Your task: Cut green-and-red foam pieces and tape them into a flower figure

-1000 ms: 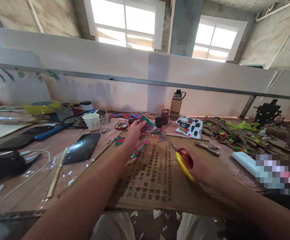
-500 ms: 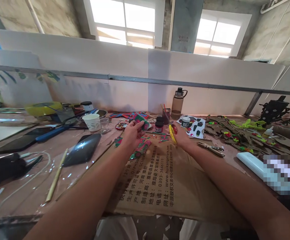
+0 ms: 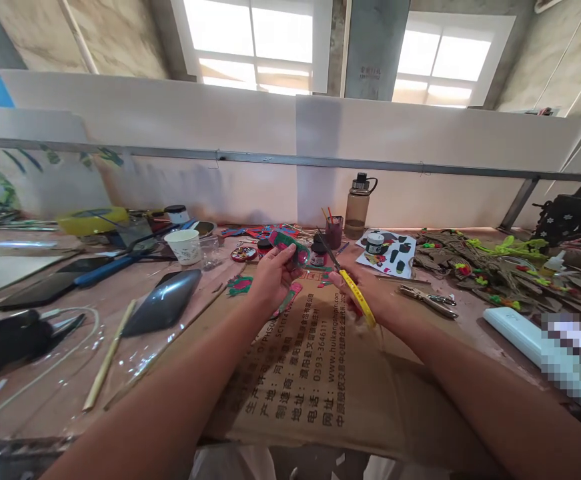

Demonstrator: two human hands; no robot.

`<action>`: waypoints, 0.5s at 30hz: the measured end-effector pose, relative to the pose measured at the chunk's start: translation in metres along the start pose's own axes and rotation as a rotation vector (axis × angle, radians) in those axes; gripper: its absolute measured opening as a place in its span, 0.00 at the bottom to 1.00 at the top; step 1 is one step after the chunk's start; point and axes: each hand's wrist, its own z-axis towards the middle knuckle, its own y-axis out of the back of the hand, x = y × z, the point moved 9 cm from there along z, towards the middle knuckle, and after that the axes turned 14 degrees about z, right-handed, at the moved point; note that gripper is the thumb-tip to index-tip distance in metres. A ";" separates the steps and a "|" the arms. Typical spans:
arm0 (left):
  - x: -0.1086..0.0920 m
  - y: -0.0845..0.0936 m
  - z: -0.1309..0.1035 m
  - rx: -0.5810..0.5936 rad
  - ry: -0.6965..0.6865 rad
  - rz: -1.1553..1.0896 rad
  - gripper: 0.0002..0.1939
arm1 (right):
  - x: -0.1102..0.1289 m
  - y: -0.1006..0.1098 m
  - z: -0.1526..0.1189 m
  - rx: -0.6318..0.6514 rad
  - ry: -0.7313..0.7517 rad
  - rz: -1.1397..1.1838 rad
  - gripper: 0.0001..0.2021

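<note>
My left hand (image 3: 273, 277) is closed on a painted cutout (image 3: 286, 244) in green and pink, held up above the cardboard sheet (image 3: 370, 393). Yellow-handled scissors (image 3: 354, 293) are in my right hand (image 3: 357, 290), their dark blades pointing up and away, apart from the cutout. Whether the blades are parted is hard to tell. Beneath my hands, more green and pink painted pieces (image 3: 240, 285) lie at the cardboard's far edge. Printed characters cover the cardboard's middle. Small paint jars (image 3: 317, 252) stand just beyond my hands.
A brown water bottle (image 3: 357, 208) and a brush cup (image 3: 333, 232) stand behind. To the left are a paper cup (image 3: 183, 247), a dark glossy curved object (image 3: 163, 303) and a wooden stick (image 3: 110, 357). Rightward lie metal pliers (image 3: 427, 300), a white bar (image 3: 513, 337) and piled cardboard cutouts (image 3: 475, 267).
My right hand has turned the scissors and drawn them closer, so the blades now show plainly. My left hand still holds the cutout, slightly shifted. The view has moved a little.
</note>
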 end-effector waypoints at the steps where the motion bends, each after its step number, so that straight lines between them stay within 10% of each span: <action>1: -0.002 0.000 -0.001 -0.005 -0.012 0.007 0.10 | -0.002 0.001 0.000 0.008 -0.038 0.002 0.24; 15: -0.008 -0.003 -0.012 -0.108 -0.056 0.023 0.15 | 0.015 -0.011 -0.011 0.079 -0.008 -0.128 0.26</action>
